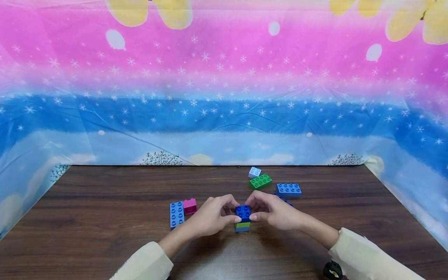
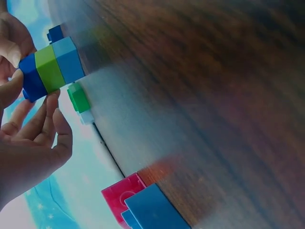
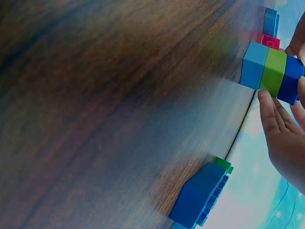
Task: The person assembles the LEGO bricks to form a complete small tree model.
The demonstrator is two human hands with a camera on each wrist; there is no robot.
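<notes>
Between both hands a small tower stands on the table: a light blue brick (image 2: pixel 69 59) at the bottom, a lime green brick (image 2: pixel 50 70) in the middle and a dark blue brick (image 1: pixel 243 212) on top, studs up. My left hand (image 1: pixel 214 214) pinches the dark blue brick from its left side with thumb and fingers. From the opposite side my right hand (image 1: pixel 276 211) pinches the same brick. In the wrist views the three bricks sit flush, one on another.
Left of the tower lie a long blue brick (image 1: pixel 176 214) and a magenta brick (image 1: pixel 190 206), touching. Beyond the right hand are a pale blue brick (image 1: pixel 254 172), a green brick (image 1: pixel 260 181), a blue brick (image 1: pixel 288 189) and a partly hidden dark blue brick (image 1: pixel 284 199). A printed cloth (image 1: pixel 224 147) borders the table.
</notes>
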